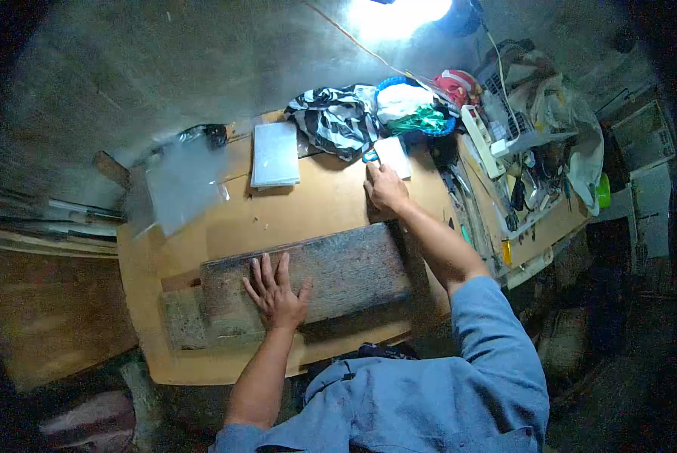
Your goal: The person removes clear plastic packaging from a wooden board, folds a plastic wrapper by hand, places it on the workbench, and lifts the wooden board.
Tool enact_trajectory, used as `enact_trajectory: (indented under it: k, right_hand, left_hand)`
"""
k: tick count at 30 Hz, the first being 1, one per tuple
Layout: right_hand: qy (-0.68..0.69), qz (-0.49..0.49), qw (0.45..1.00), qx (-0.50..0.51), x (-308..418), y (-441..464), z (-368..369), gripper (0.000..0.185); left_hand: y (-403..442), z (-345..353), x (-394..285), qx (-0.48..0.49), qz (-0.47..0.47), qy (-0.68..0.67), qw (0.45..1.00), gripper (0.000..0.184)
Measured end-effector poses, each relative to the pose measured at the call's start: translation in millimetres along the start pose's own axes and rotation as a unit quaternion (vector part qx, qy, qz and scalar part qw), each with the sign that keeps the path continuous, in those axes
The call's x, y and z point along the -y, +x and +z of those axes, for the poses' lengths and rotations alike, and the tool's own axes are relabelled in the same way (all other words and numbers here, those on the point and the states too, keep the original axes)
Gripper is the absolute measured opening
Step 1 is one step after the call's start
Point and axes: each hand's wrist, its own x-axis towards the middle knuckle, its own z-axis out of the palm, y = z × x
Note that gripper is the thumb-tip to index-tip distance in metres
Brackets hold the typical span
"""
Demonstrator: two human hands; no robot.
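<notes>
My left hand (278, 296) lies flat with its fingers spread on a dark, worn wooden board (346, 268). The board rests lengthwise near the front of the tan table. My right hand (387, 189) is stretched across to the far side, its fingers extended and apart. Its fingertips are at a small blue loop-shaped thing (370, 156), whose kind I cannot make out; they seem to touch it. Beside that, a white sheet or pad (393, 156) lies on the table. A stack of whitish sheets (275, 155) sits farther left.
Clear plastic (187, 185) covers the table's left rear. A black-and-white striped bag (335, 117) and a blue basket (442, 128) with white and green contents stand at the back. On the right are a white power strip (482, 142) and cluttered tools. A lamp (403, 13) shines above.
</notes>
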Motion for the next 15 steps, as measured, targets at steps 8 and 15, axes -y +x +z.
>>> enact_trajectory:
  k: [8,15]
  right_hand:
    - [0.109,-0.044,0.988,-0.098,-6.6,-37.9,-17.5,0.030]
    - [0.219,0.026,0.970,-0.102,-13.2,-147.6,-35.6,0.037]
  left_hand:
    - [0.1,-1.7,-1.2,0.008,-0.004,0.015,1.000,0.070]
    - [-1.3,-2.0,-3.1,0.001,-0.006,-0.005,1.000,0.071]
